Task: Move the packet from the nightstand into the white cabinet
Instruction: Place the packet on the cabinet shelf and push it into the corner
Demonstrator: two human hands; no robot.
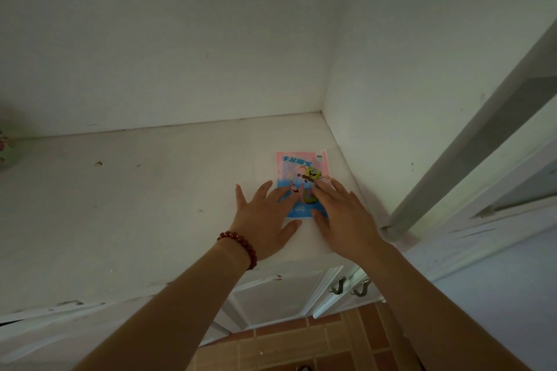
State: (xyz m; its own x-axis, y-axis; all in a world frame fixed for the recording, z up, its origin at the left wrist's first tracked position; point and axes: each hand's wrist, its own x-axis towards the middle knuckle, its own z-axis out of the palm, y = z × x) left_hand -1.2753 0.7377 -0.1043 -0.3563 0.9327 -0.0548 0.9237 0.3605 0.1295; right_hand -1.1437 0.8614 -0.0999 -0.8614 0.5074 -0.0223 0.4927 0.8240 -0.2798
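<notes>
Our 2 flat, spread hands hide the packet's [302, 173] lower half. Left hand [265, 220] and right hand [343, 217] fingertips press it onto the white cabinet [168, 190] shelf.

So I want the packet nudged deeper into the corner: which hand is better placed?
Probably the right hand: its fingers lie flat on the packet, nearer the cabinet's side wall. The left hand only overlaps its near-left corner.

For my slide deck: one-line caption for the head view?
Both hands, left hand and right hand, rest open on the packet lying flat on the white cabinet shelf.
</notes>
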